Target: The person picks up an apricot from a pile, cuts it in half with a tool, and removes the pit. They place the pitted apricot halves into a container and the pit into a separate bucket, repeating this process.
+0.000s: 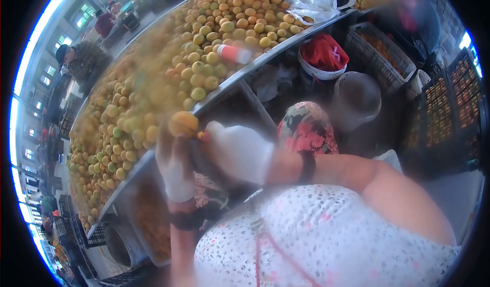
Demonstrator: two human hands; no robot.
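Observation:
My left hand (173,167), in a white glove, has its fingers closed around a yellow-orange apricot (183,123) at the edge of the fruit heap. Close beside it is my right hand (240,149), also gloved in white, with fingers curled shut. A small orange-red bit (204,136) shows at its fingertips, too blurred to name. Behind both hands, a big heap of apricots (199,80) fills a metal-edged table (229,78). On the heap lies a red and white cylindrical item (234,54).
A white plastic bag (312,4) lies on the fruit. Below the table edge stand a bucket with red cloth (326,57), a pale bucket (357,101) and a crate (383,52). Black crates (444,108) are stacked at right. A person (84,62) works across the table.

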